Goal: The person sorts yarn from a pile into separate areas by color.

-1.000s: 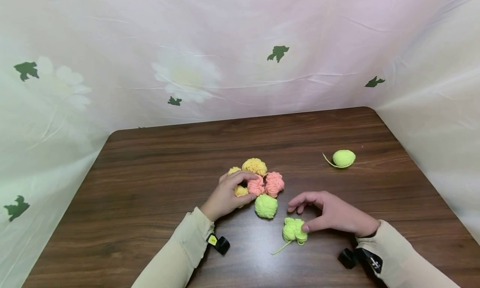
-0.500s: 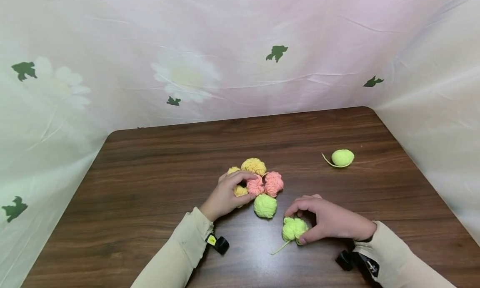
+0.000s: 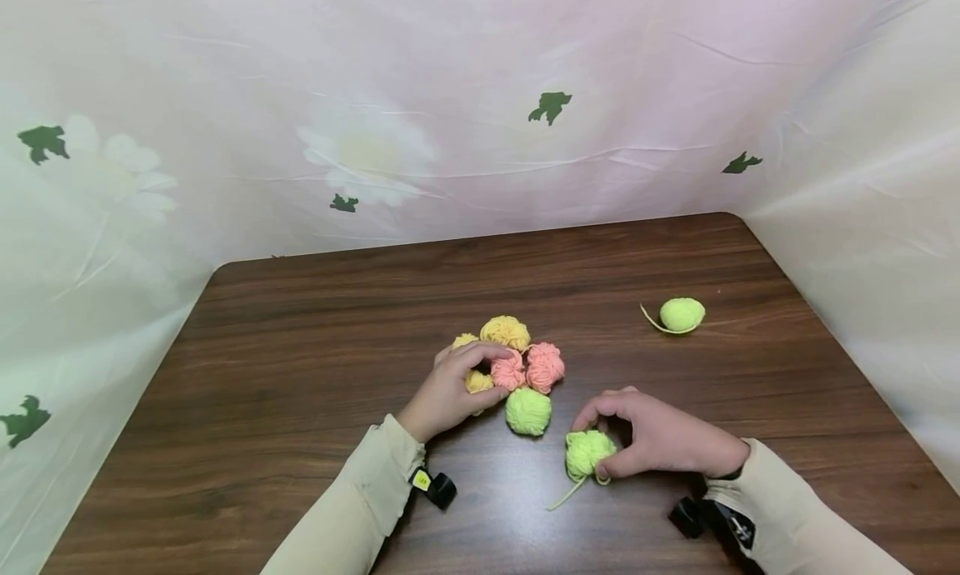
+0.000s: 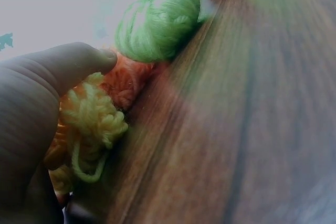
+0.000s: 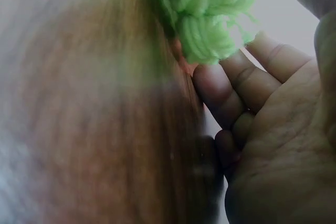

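Note:
My left hand (image 3: pixel 448 396) curves over a cluster of yarn balls, with thumb and index fingertip at either side of a pink yarn ball (image 3: pixel 507 372). Under its palm shows a small yellow yarn ball (image 4: pixel 94 114), partly hidden by the hand. A second pink ball (image 3: pixel 545 367) lies beside the first, and a green ball (image 3: pixel 528 412) sits in front of them. Further right, my right hand (image 3: pixel 667 435) pinches a bow-shaped green yarn ball (image 3: pixel 587 452) between thumb and fingers, its loose tail trailing on the table.
A large yellow ball (image 3: pixel 506 332) and another yellow one (image 3: pixel 465 340) stand at the cluster's far side. Toward the back right lies a green yarn ball (image 3: pixel 682 314) with a curled tail. Floral cloth (image 3: pixel 450 100) hangs around the dark wooden table (image 3: pixel 300 350).
The right hand's fingers have come down around the bow-shaped green ball, which has turned slightly. The left hand stays at the cluster.

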{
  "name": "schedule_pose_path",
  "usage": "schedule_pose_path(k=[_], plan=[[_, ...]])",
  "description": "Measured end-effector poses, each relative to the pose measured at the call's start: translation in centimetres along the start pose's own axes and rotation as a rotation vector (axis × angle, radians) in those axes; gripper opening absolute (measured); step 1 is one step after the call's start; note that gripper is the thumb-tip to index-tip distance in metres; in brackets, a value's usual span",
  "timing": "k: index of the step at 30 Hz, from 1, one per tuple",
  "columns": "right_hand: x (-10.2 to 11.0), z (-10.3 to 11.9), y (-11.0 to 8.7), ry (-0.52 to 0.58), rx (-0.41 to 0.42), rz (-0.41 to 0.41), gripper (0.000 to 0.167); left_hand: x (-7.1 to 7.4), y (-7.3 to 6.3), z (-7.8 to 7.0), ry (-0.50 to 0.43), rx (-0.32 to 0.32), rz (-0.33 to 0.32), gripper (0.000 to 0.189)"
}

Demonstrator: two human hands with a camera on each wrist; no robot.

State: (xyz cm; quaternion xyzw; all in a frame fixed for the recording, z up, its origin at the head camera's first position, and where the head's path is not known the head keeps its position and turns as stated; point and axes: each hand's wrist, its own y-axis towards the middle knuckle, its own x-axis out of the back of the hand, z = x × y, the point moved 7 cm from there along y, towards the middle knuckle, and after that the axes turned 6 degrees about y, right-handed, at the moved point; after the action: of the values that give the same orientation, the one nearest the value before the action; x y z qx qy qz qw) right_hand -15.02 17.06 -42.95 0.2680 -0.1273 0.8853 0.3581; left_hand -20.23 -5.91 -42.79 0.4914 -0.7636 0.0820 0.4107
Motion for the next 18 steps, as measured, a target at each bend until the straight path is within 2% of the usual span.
schedule_pose_path(k=[8,18], plan=[[0.3,0.2,0.2,0.138,0.05,0.012,0.038,0.0,0.0,0.1,0.009,-0.005,-0.005,0.042],[1.5,-0.3,-0.2,0.164,0.009,-0.038,0.036,-0.1,0.0,0.1,0.018,-0.014,-0.005,0.042]])
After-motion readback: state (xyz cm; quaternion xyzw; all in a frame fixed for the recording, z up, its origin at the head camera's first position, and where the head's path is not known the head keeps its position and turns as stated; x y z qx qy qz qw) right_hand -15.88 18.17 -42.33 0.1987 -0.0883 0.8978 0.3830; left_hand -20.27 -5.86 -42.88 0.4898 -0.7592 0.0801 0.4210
